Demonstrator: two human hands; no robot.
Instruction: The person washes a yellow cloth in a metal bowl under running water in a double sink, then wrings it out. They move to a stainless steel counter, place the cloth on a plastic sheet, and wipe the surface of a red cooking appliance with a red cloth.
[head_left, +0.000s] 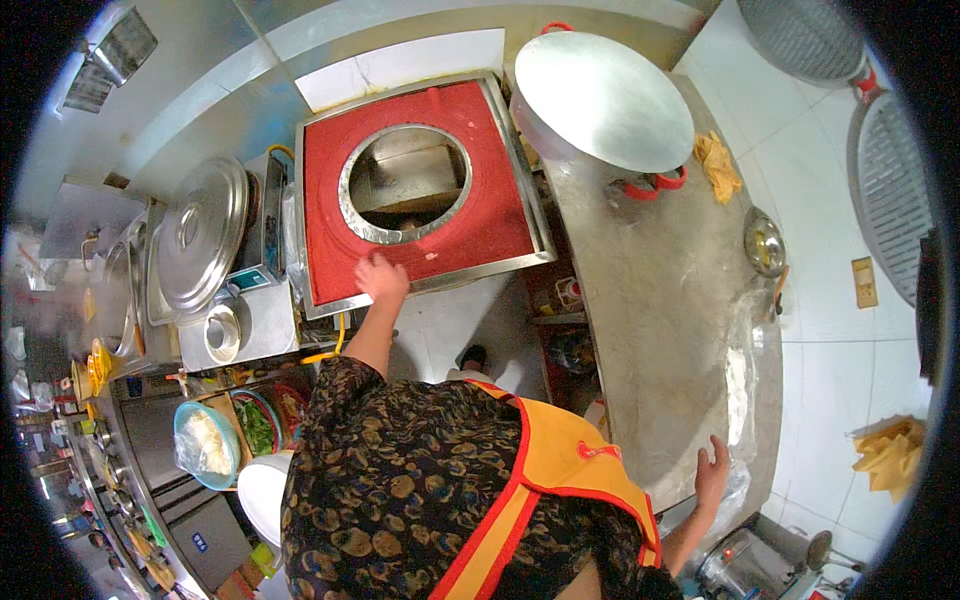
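Note:
My left hand (383, 279), blurred, is over the front edge of a red-topped square stove (480, 187). Its fingers look apart, and nothing shows in them. A metal ring (362, 228) borders the stove's round opening, through which a metal interior shows. Off to the right, my right hand (712, 474) is at the near end of a grey worktop (660, 337), fingers apart and holding nothing visible. Clear plastic film (738, 487) lies just beside it. Further along the worktop's right side runs a white strip (737, 397), perhaps dough or flour.
A large metal pot (604, 101) with red-wrapped handles stands at the worktop's far end. Beyond the stove's left side are a round metal lid (202, 232) and a small scale (251, 279). Lower left sit a blue basin (232, 450) and a basket of greens (255, 426).

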